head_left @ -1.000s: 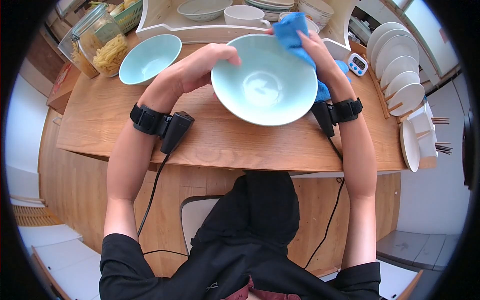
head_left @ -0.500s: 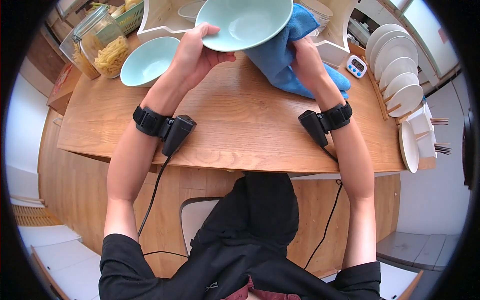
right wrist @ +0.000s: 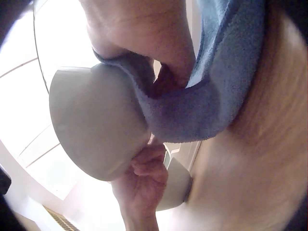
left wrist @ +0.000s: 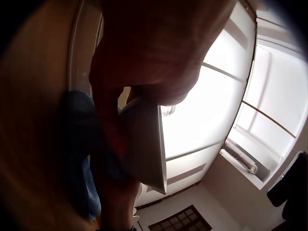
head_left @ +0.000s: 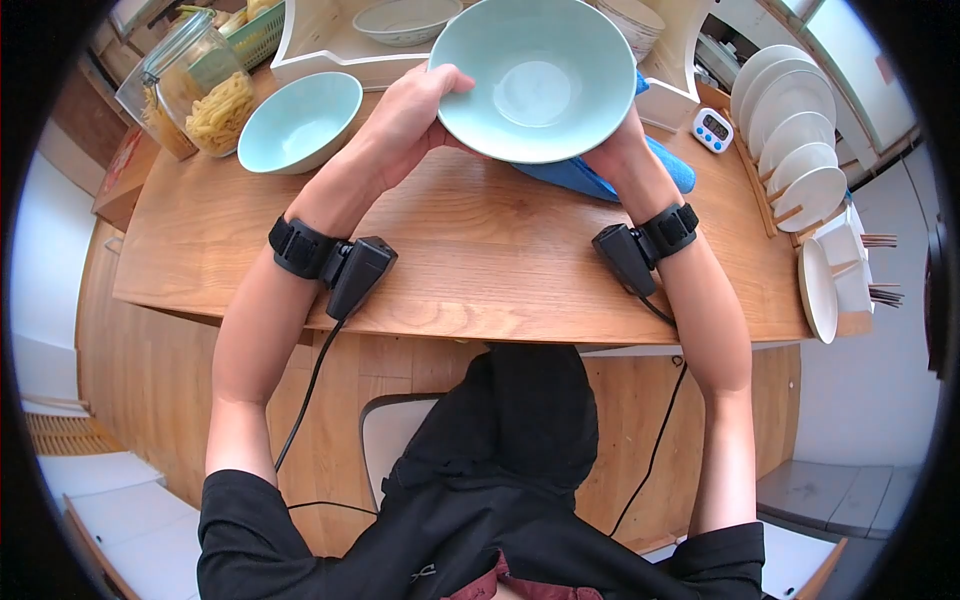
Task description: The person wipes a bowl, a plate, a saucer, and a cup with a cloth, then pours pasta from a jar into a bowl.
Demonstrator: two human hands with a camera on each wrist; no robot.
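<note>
Wiping seems in hand: the left hand (head_left: 405, 120) grips a round pale-turquoise bowl (head_left: 530, 95) above the brown wooden counter (head_left: 460, 250), the right hand (head_left: 618, 150) clasps it through a blue fabric cloth (head_left: 672, 168), and another stroke would need a steady rim.

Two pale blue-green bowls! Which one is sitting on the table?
The bowl on the left, right beside a jar of pasta. The other bowl is up in the air, held between the left hand and the right hand.
</note>
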